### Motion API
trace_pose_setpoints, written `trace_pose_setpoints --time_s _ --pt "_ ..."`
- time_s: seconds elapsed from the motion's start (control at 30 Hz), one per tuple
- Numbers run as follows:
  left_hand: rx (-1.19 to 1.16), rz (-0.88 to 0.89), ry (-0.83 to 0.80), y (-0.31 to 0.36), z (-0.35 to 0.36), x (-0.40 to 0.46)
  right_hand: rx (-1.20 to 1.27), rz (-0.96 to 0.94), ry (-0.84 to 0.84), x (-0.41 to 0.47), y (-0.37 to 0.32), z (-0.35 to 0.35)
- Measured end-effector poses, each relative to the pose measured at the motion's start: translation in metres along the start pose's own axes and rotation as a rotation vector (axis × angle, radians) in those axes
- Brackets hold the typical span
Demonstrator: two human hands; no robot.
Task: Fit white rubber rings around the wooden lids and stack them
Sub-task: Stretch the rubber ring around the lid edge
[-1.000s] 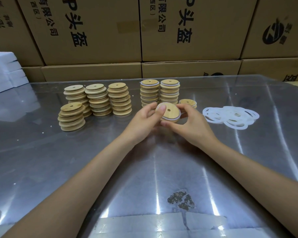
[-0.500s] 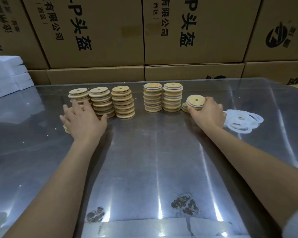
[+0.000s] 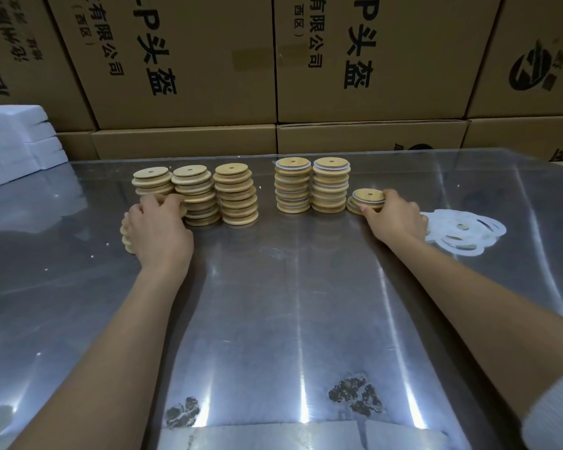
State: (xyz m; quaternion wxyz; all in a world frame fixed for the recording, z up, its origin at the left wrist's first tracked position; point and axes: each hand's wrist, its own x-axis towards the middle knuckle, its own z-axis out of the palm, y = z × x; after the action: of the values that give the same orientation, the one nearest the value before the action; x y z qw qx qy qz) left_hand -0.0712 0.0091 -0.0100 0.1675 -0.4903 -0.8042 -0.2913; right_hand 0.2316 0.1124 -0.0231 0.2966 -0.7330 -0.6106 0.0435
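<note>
A second ago both hands held one ringed lid together at the table's centre; now they have parted. The right hand [image 3: 394, 219] has carried that lid out to about two o'clock and set it on the short finished stack [image 3: 366, 201], where thumb and fingers still curl round its rim, so the release is not yet made. Just left of it, at one o'clock, stand two tall stacks of ringed lids [image 3: 311, 186], and the loose white rubber rings [image 3: 462, 230] lie just right of the hand, near three o'clock. The left hand [image 3: 158, 230] has gone to ten o'clock and closed its curled fingers over the top lid of the nearest bare-lid stack [image 3: 127, 233], beside three more bare stacks [image 3: 195, 193]. One more lid appears done, and the next cycle seems to be starting: a bare lid taken up, a ring still to fetch.
</note>
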Motion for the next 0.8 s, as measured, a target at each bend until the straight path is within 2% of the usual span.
trace_pose_setpoints --time_s 0.2,0.37,0.5,0.63,0.8 --pt "-0.152 0.210 0.085 0.011 0.000 -0.001 -0.050 -0.005 -0.012 -0.002 0.001 -0.002" --pt "-0.270 0.419 0.021 0.036 -0.005 -0.010 -0.062 -0.029 0.058 -0.010 -0.001 -0.005" --pt "-0.339 0.550 -0.017 0.059 -0.006 -0.026 -0.123 -0.178 0.038 -0.034 -0.002 -0.010" --pt "-0.333 0.607 -0.069 0.072 -0.005 -0.036 -0.133 -0.194 -0.001 -0.063 0.004 -0.018" --pt "-0.348 0.671 -0.124 0.080 -0.006 -0.047 -0.132 -0.098 -0.040 -0.071 0.010 -0.028"
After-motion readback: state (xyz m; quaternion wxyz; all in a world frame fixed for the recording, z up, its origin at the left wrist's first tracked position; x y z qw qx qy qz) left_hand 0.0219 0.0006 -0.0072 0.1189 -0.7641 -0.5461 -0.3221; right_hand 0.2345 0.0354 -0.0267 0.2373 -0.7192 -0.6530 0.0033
